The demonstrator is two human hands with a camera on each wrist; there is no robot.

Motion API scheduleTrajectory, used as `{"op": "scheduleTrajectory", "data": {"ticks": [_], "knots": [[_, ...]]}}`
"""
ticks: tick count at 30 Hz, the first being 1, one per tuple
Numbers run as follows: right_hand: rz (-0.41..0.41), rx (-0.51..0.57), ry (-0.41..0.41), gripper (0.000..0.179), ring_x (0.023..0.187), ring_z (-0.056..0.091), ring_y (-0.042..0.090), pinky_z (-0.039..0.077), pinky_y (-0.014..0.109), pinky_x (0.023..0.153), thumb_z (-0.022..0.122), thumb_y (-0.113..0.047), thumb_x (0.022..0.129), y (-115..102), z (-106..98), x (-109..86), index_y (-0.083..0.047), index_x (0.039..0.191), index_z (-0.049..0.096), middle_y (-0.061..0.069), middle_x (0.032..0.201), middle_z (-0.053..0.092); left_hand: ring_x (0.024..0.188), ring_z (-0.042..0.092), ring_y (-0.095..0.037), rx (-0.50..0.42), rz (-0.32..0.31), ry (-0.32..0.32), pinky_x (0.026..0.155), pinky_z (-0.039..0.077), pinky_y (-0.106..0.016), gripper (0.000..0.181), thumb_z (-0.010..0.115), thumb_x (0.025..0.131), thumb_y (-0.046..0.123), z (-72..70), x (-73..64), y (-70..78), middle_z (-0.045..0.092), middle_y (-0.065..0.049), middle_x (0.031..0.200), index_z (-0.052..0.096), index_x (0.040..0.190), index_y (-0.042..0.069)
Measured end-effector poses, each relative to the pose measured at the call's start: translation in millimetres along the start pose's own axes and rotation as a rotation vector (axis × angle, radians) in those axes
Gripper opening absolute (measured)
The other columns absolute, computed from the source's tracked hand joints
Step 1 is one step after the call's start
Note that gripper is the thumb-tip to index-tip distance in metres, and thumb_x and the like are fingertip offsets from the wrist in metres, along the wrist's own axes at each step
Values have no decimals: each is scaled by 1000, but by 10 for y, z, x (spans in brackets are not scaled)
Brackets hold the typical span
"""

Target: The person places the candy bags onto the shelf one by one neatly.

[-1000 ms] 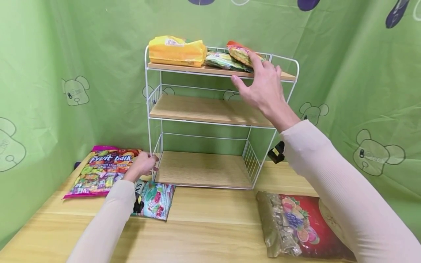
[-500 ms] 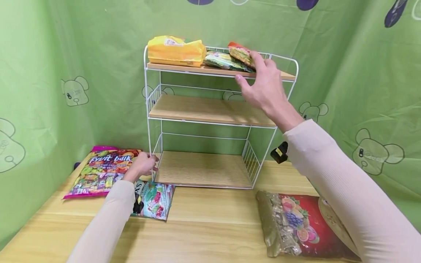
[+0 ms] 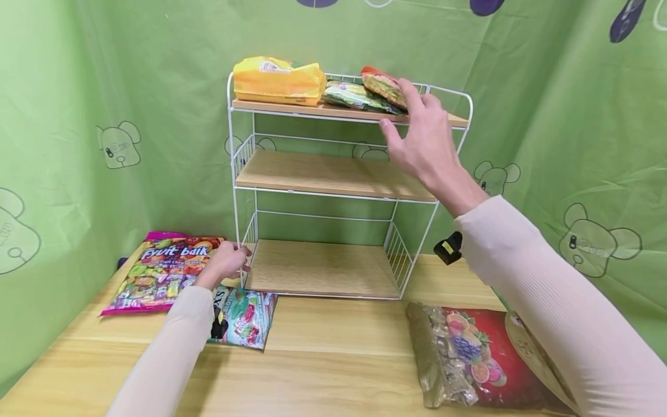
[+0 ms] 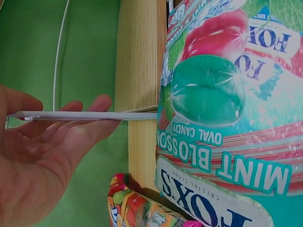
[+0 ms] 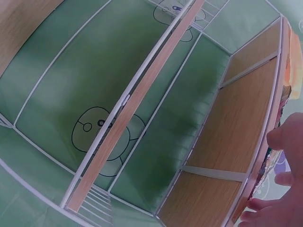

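Note:
My left hand holds the front left post of a white wire rack with wooden shelves. In the left wrist view the post passes between thumb and fingers. Up at the top shelf, my right hand has its fingers spread, the thumb apart below the index finger. Its fingertips are beside an orange-topped snack bag and hide its right end; whether they touch it I cannot tell. That bag leans over a green snack bag. A yellow packet sits at the left of this shelf.
On the table at left lie a pink-edged fruit chew bag and a blue-green FOX'S candy bag, partly behind my left forearm. A red and brown candy bag lies at right, partly under my right forearm. Green fabric surrounds the table.
My right hand and forearm have shifted slightly to the right along the top shelf. My left hand stays at the post, and the bags look nearly the same.

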State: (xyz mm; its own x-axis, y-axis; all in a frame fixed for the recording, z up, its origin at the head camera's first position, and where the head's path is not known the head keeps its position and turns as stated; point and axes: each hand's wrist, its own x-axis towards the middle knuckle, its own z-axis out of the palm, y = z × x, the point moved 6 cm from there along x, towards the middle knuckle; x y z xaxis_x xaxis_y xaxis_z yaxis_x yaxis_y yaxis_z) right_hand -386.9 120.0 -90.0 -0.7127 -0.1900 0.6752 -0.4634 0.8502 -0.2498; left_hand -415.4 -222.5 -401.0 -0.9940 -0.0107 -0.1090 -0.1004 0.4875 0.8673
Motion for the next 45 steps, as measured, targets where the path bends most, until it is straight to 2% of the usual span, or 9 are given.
{"op": "scheduleTrajectory", "data": {"ticks": [5,9,15,19,24,31,34,38,45], "knots": [[-13,-7,11,66,137,46,45,41,61,113,52,-33,103,-78,-20,-59,-29,162,24,28,153,40,109,67,-37,-3,-9,1,79,60,-32,45,34,108,20,-6,1,-9,57,-32,129,55,135,-9],[-70,-23,54,65,129,52,47,46,60,107,54,-25,102,-173,-29,-134,-27,161,27,32,147,46,110,67,-38,-7,-4,3,80,60,-33,44,35,108,19,-10,-1,-4,57,-33,129,54,135,-10],[-139,-15,86,63,98,62,44,58,54,84,55,-14,100,-322,32,-294,-19,159,33,32,138,53,112,66,-39,-15,1,-8,84,60,-36,45,35,107,19,-12,-1,20,57,-32,127,53,136,-10],[-169,25,77,59,78,59,36,58,46,73,54,-11,100,-400,149,-431,-9,156,36,30,127,59,110,67,-40,-17,7,5,78,60,-33,45,35,107,18,-19,6,26,58,-31,120,54,135,-11],[-127,108,-40,57,76,58,28,57,37,72,53,-11,100,-434,420,-661,-3,153,36,20,108,66,107,68,-40,-30,17,14,75,60,-33,44,36,105,17,-14,25,34,57,-32,121,55,134,-12],[-39,207,-351,56,53,55,19,54,30,51,50,-9,100,-428,1068,-1090,0,153,35,18,104,69,110,67,-40,-33,6,5,84,61,-39,44,37,106,18,-7,10,31,57,-31,121,54,135,-11],[-8,196,-454,57,55,55,15,54,27,53,51,-11,100,-412,1342,-1265,0,153,34,12,93,66,111,66,-39,-35,4,-4,88,60,-40,45,37,106,19,-3,11,26,56,-31,126,53,136,-10],[29,183,-521,55,59,56,13,54,25,56,54,-13,101,-393,1643,-1457,1,151,37,5,83,61,111,67,-38,-39,6,-7,85,60,-38,45,37,105,19,-4,20,21,55,-31,128,54,135,-10],[99,262,-589,51,50,52,11,51,25,46,52,-12,100,-399,2097,-1803,3,148,42,5,76,62,110,66,-38,-44,-4,-9,88,60,-38,45,36,106,19,-22,27,12,54,-32,132,53,136,-11]]}}
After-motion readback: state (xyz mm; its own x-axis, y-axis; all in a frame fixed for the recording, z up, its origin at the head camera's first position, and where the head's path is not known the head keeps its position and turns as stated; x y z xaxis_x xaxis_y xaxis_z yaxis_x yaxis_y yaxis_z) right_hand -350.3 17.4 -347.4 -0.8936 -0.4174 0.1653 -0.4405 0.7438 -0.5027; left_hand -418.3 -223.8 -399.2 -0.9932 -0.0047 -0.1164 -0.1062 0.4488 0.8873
